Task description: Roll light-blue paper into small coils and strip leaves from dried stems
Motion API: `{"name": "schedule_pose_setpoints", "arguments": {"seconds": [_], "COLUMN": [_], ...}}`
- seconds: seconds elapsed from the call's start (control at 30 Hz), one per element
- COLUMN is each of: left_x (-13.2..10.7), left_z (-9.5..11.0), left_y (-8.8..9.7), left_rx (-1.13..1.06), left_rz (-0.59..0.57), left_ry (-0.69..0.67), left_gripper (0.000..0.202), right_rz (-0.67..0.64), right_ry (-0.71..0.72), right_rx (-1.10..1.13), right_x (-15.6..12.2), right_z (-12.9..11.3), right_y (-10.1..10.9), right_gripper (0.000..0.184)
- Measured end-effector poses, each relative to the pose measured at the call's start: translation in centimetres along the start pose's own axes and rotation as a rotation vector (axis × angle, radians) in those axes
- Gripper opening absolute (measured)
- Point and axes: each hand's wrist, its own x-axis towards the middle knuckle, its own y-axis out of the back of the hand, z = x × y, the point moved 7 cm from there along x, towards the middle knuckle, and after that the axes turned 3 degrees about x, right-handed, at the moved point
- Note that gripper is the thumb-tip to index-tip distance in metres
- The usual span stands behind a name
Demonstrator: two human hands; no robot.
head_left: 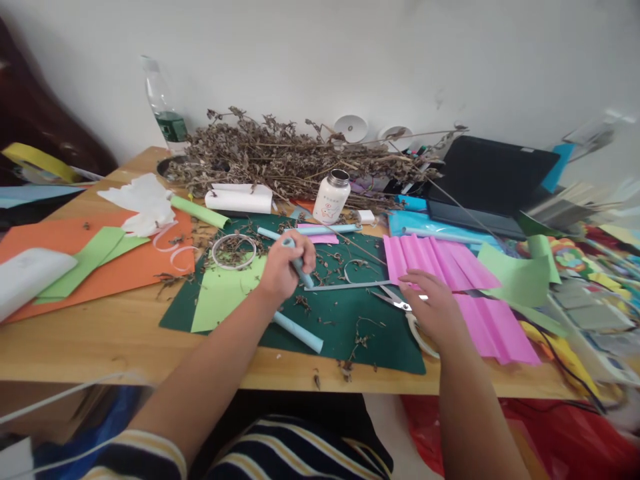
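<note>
My left hand (284,264) is closed around a light blue rolled paper tube (299,265) above the dark green cutting mat (345,320). My right hand (436,305) lies flat with fingers stretched over the scissors (406,308), touching the edge of the folded pink paper (465,293). A second light blue tube (298,332) lies on the mat under my left forearm. A grey paper strip (345,286) runs between the two hands.
Dried branches (295,157) pile along the back by a white bottle (331,197) and a water bottle (165,110). Orange paper (125,263), green sheets (223,293), a tape ring (234,251) lie left. A black laptop (493,183) and coloured papers crowd the right.
</note>
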Motion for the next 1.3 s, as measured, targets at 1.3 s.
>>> {"name": "schedule_pose_setpoints", "arguments": {"seconds": [1.3], "left_x": [-4.0], "left_z": [-4.6], "left_y": [-5.4], "left_rx": [0.789], "left_rz": [-0.472], "left_ry": [0.005], "left_gripper": [0.009], "right_rz": [-0.001], "right_ry": [0.281], "right_rx": [1.48], "right_x": [0.6], "right_z": [-15.3], "right_y": [4.8], "right_gripper": [0.029]}}
